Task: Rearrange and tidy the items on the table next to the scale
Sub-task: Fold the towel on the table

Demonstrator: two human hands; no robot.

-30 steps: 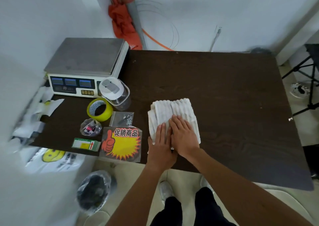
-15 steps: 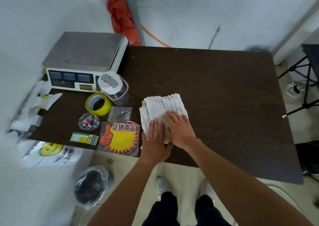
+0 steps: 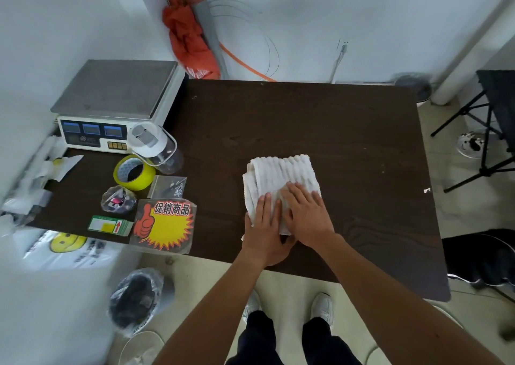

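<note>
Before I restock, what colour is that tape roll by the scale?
Yellow tape roll, clearest in the head view.

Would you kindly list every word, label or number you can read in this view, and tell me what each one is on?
"促销商品": red characters on the starburst promo sign near the table's front edge.
Small green card: a red arrow shows; its print is too small to read.
Scale: display and logo too blurred to read.
Smiley bag: dark lettering, blurred.
Orange bag: white print, unreadable.

Setting: small shop back area. Evidence: white electronic price scale with steel platter, red-yellow starburst promotional price sign, yellow packing tape roll.
</note>
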